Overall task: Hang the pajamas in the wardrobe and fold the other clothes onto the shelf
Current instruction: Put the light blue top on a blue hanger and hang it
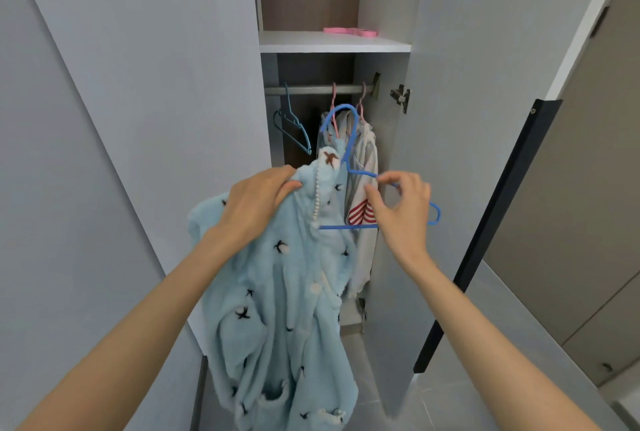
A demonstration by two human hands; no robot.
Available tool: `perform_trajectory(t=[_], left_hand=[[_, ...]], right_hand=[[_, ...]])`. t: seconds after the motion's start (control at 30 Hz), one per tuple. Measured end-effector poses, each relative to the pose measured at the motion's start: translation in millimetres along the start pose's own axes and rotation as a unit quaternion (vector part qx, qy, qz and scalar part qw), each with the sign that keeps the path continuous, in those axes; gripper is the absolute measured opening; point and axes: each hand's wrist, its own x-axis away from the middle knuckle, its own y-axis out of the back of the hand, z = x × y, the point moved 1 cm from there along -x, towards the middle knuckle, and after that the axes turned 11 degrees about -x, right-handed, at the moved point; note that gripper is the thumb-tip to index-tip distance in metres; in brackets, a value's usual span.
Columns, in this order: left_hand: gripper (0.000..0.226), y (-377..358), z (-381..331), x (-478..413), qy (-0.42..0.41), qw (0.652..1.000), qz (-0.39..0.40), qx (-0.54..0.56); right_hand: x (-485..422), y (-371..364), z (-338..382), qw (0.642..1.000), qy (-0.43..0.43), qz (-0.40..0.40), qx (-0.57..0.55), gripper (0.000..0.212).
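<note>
A fluffy light-blue pajama top (277, 309) with small dark bird prints hangs down in front of the open wardrobe. My left hand (256, 202) grips its shoulder near the collar. One side of a blue hanger (349, 153) is inside the pajama; its other arm sticks out bare to the right. My right hand (401, 212) pinches that bare arm with thumb and fingers. The hanger's hook is below the metal rail (311, 89), not on it.
On the rail hang a white garment with red stripes (363, 188) on pink hangers and an empty teal hanger (292, 126). A pink hanger (349, 31) lies on the white shelf (332, 44) above. Wardrobe doors stand open on both sides; a dark-edged door (491, 233) is at right.
</note>
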Motion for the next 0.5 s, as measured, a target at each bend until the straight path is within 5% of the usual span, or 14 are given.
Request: perform_trajectory(t=[0.07, 0.2, 0.27, 0.33, 0.5], left_hand=[[0.026, 4.2, 9.5, 0.6, 0.007, 1.0, -0.003, 0.007], [0.022, 9.8, 14.6, 4.5, 0.02, 1.0, -0.002, 0.022], [0.021, 11.9, 14.6, 6.8, 0.025, 0.999, -0.006, 0.022], [0.022, 14.2, 16.6, 9.2, 0.035, 0.999, -0.007, 0.028], [0.024, 23.1, 37.4, 15.8, 0.079, 0.996, -0.02, 0.043]], right_hand=[[24.0, -7.0, -6.7, 0.999, 0.038, -0.008, -0.026, 0.024], [62.3, -33.8, -28.0, 0.959, -0.034, 0.28, 0.007, 0.02], [75.2, -46.5, -35.5, 0.914, -0.108, 0.39, 0.001, 0.056], [86.1, -59.8, -33.8, 0.875, -0.179, 0.445, -0.062, 0.07], [95.7, -75.4, -29.6, 0.798, -0.246, 0.547, -0.059, 0.055]])
